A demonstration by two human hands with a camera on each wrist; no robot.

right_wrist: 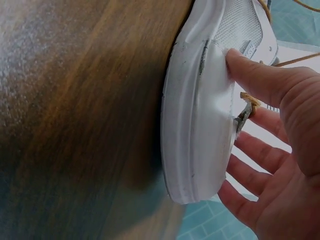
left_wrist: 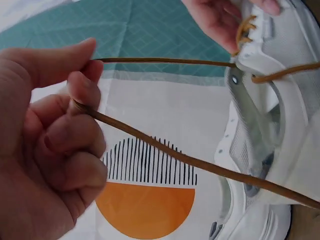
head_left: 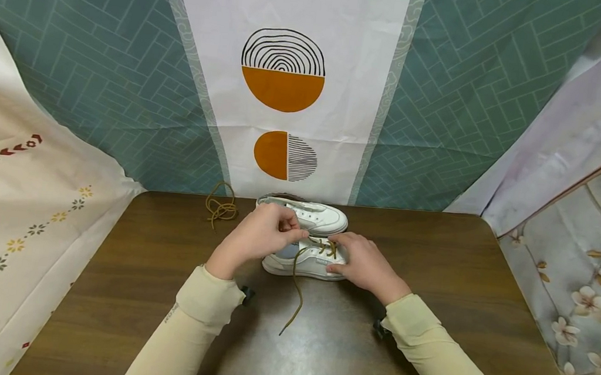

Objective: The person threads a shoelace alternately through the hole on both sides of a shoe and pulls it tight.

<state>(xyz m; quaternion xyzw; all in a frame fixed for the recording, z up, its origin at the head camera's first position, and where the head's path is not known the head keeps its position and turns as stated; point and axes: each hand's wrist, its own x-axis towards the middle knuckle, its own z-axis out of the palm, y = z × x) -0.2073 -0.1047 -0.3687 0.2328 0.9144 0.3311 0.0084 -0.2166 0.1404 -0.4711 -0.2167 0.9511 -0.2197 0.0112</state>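
Observation:
A white sneaker [head_left: 279, 266] stands on the table with its toe to the right, a brown shoelace [left_wrist: 170, 61] partly threaded through its eyelets. My left hand [head_left: 260, 237] pinches the lace between thumb and forefinger, left of the shoe's tongue; in the left wrist view it runs taut from the fingertips to an eyelet. Another stretch of lace passes through the curled fingers. One loose lace end trails over the shoe's side onto the table. My right hand [right_wrist: 280, 145] grips the toe part, thumb on the near side and fingers across the far side.
Behind the near sneaker stands a second white sneaker [head_left: 330, 218], also toe to the right, with bare eyelets. A loosely coiled brown lace [head_left: 222, 211] lies at the back left of the wooden table [head_left: 423, 238]. A patterned cloth [head_left: 348, 115] hangs along the back edge.

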